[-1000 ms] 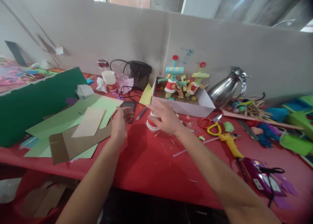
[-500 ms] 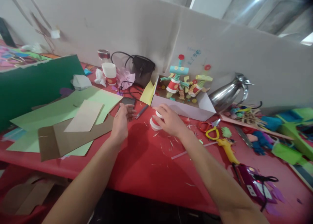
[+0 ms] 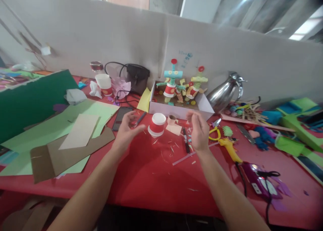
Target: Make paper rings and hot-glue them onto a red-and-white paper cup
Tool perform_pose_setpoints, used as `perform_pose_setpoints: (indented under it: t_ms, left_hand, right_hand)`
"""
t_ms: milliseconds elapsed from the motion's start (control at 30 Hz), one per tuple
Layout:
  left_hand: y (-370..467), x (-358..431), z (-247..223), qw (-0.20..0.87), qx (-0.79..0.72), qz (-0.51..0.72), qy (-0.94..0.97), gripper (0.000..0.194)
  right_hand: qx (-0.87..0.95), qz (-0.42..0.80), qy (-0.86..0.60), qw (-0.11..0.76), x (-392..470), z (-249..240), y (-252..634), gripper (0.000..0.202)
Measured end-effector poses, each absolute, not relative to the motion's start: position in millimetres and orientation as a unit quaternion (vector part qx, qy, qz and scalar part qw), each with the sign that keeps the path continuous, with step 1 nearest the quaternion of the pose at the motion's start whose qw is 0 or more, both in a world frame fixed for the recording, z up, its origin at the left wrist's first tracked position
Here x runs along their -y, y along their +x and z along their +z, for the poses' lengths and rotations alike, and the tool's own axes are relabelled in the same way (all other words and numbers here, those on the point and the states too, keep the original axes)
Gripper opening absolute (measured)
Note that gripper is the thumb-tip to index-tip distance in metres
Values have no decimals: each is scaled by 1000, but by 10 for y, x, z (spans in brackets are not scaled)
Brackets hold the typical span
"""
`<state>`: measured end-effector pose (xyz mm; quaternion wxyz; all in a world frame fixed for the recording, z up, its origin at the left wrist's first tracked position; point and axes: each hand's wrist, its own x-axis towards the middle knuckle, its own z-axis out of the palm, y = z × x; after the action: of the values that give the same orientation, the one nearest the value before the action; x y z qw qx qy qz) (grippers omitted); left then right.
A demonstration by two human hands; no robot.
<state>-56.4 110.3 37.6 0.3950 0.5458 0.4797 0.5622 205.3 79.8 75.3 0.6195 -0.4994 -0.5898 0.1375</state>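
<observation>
A small red and white paper cup [image 3: 158,124] stands on the red table between my hands, touching neither. My left hand [image 3: 127,130] hovers to its left with fingers apart and nothing in them, near a pen [image 3: 140,119] and a dark phone [image 3: 118,118]. On the other side, my right hand [image 3: 199,131] is raised with its fingers stretched and the palm towards the cup; it holds nothing. Between the cup and that hand lie a cardboard ring [image 3: 172,119], a pale paper piece [image 3: 174,129] and a black marker [image 3: 186,141].
Behind the cup, a white box [image 3: 181,110] bears paper-cup figures [image 3: 171,88]. Green paper sheets [image 3: 22,137] and brown cardboard [image 3: 68,153] cover the left. Yellow-handled scissors [image 3: 214,134], a yellow glue gun [image 3: 230,149], a purple power strip [image 3: 261,180] and a metal jug [image 3: 224,91] are at right.
My right hand has let go of the cup and moved right, uncovering the cup, ring and marker. My left hand stays open on the left. The view has shifted slightly.
</observation>
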Motion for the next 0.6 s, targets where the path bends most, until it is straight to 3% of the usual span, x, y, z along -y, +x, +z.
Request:
perform_pose_setpoints:
  t_ms: [100, 167, 233, 400, 600]
  left_hand:
    - [-405, -1106, 370, 389, -468, 473, 637, 107]
    - [-291, -1129, 361, 382, -471, 440, 663, 115]
    - [-194, -1175, 353, 360, -480, 429, 675, 110]
    - [-46, -1394, 326, 336, -510, 454, 649, 69]
    - [50, -1607, 211, 339, -531, 465, 622, 64]
  right_hand:
    - [558, 128, -527, 628, -686, 586, 2140, 32]
    - [560, 137, -529, 623, -641, 528, 2151, 31]
    - [564, 145, -527, 618, -617, 512, 2142, 30]
    - [565, 157, -528, 615, -617, 523, 2143, 30]
    - [554, 159, -536, 617, -646, 512, 2206, 27]
